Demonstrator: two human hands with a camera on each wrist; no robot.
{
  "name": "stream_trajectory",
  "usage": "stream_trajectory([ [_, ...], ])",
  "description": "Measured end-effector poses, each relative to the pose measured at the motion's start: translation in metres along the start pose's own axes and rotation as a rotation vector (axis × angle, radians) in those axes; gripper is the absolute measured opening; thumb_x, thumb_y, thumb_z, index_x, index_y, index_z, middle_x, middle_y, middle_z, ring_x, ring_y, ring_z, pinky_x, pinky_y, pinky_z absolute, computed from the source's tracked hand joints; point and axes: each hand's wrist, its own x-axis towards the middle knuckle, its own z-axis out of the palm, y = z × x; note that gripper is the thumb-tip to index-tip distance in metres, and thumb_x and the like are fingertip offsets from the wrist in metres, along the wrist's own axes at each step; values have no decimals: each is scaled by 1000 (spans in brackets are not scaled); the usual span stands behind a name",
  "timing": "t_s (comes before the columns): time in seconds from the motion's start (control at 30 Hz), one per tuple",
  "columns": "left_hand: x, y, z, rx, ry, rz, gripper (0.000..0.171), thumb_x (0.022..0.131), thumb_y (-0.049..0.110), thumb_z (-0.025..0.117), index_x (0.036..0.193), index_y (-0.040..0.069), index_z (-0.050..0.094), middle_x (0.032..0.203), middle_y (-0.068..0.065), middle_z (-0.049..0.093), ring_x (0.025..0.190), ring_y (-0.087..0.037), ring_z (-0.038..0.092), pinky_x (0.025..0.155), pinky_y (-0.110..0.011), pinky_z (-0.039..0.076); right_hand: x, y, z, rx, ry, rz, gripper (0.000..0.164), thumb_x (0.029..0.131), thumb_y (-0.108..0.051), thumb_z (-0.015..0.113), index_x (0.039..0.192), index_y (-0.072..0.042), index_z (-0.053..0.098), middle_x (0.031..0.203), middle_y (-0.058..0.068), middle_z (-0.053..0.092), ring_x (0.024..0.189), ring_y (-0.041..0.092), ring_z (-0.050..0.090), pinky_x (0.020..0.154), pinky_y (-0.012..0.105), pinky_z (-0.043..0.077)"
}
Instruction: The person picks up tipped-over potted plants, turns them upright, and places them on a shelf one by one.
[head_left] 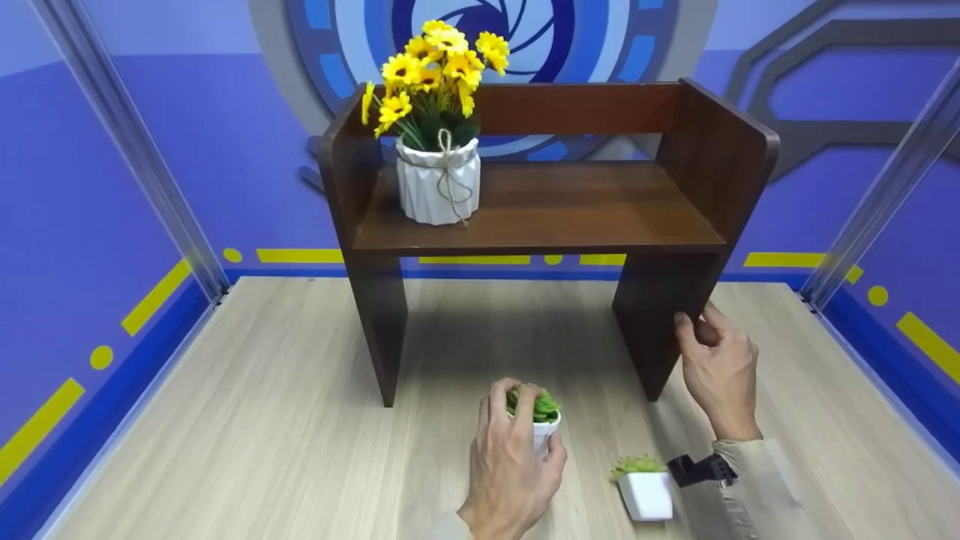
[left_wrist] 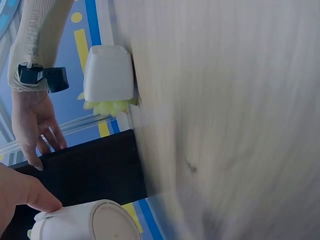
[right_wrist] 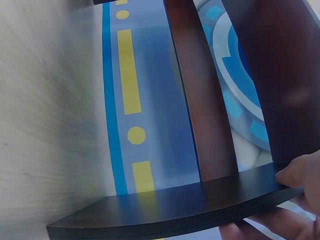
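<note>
My left hand (head_left: 506,461) grips a small potted succulent (head_left: 545,429) from above, its fingers over the green leaves and its thumb at the side of the round white pot. In the left wrist view the pot (left_wrist: 75,222) lies sideways in the picture, its pale base showing. My right hand (head_left: 721,375) holds the right side panel (head_left: 660,315) of a dark brown wooden shelf (head_left: 592,206) by its front edge. The right wrist view has the thumb on one face of that panel and fingers (right_wrist: 280,220) behind it.
A second succulent in a square white pot (head_left: 646,496) lies tipped on the light wooden table (head_left: 247,420), near my right wrist. Yellow artificial flowers in a white pleated pot (head_left: 431,184) tied with twine stand at the shelf's left end. Blue patterned walls surround the table.
</note>
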Motion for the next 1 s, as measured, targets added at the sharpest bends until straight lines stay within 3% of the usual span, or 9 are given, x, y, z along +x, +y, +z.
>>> stream_trajectory([
  [0.07, 2, -1, -1, -2, 25, 19, 47, 71, 12, 83, 115, 15, 66, 121, -8, 56, 104, -24, 63, 69, -32, 61, 0, 0, 0, -1, 3, -1, 26, 100, -31, 62, 120, -20, 75, 97, 10, 80, 103, 21, 74, 86, 24, 47],
  [0.27, 6, -2, -2, -7, 81, 40, 50, 69, 11, 85, 115, 15, 67, 121, -8, 56, 105, -26, 64, 67, -33, 62, 1, 1, 1, -3, 10, -10, 24, 99, -32, 63, 118, -23, 76, 94, 6, 80, 86, -18, 59, 83, 19, 45],
  [0.43, 9, 0, -6, -17, 96, 36, 50, 70, 12, 86, 115, 13, 66, 121, -8, 55, 103, -24, 64, 69, -31, 62, 0, 1, 0, -12, 7, -3, 25, 99, -31, 63, 120, -23, 75, 95, 6, 80, 91, -8, 65, 86, 20, 46],
  [0.73, 23, 5, -18, -70, 109, 11, 47, 74, 14, 86, 116, 10, 64, 124, -8, 54, 105, -23, 65, 80, -32, 62, 1, 3, -2, 22, -9, -15, 25, 98, -34, 64, 118, -25, 75, 89, 7, 80, 81, -24, 55, 77, 20, 44],
  [1.0, 30, 9, -23, -85, 152, 19, 45, 74, 15, 87, 111, 10, 63, 124, -8, 55, 109, -22, 64, 86, -34, 62, -1, 0, 0, 5, -2, -1, 25, 99, -32, 63, 120, -25, 75, 93, 7, 80, 82, -27, 51, 86, 19, 45],
])
